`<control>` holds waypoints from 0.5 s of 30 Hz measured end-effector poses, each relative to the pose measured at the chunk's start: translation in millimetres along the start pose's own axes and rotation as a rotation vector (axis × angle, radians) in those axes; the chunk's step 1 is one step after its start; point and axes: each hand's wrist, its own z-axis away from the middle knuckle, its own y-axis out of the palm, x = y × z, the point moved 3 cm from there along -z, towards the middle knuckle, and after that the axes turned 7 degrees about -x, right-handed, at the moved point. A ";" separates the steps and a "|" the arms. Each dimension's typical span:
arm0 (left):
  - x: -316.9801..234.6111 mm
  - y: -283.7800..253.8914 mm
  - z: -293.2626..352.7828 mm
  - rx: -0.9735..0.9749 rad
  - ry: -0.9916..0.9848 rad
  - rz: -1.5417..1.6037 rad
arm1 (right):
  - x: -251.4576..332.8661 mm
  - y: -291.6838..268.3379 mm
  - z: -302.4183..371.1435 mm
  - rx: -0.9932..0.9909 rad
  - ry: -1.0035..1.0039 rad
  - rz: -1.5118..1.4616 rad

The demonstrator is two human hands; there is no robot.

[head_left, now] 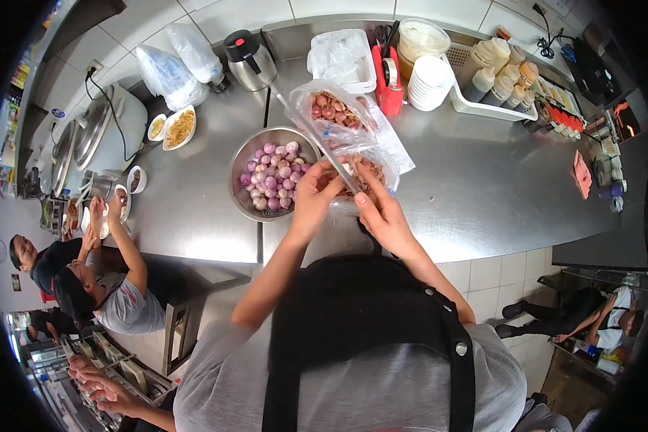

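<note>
My right hand (383, 216) is closed round the handle end of a long-bladed knife (309, 132), whose blade points away to the far left. My left hand (315, 198) is closed in a pinch on a small pale shallot (348, 168), mostly hidden by fingers and blade. Both hands are over a clear plastic bag (387, 169) of papery skins. Left of them, a steel colander (239, 193) holds peeled purple shallots (272, 173). Beyond the hands, an open plastic bag (302, 101) contains unpeeled reddish shallots (331, 109).
Along the back stand a thermal jug (250, 61), a white tub (367, 68), a red holder (387, 93), stacked white lids (430, 83) and a basket (475, 109) of squeeze bottles. Bowls (179, 129) and a large cooker (115, 122) are left, near co-workers (126, 299).
</note>
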 end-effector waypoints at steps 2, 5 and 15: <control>-1.5 -1.3 1.1 0.000 -0.001 -0.014 | 2.1 1.7 -0.1 -0.025 -0.042 0.106; 0.6 -2.9 1.5 0.004 0.011 -0.037 | 3.1 2.8 -0.3 -0.060 -0.149 0.232; -2.9 -2.6 3.1 0.037 -0.015 0.006 | -20.8 -8.1 -5.3 -0.011 0.212 -0.357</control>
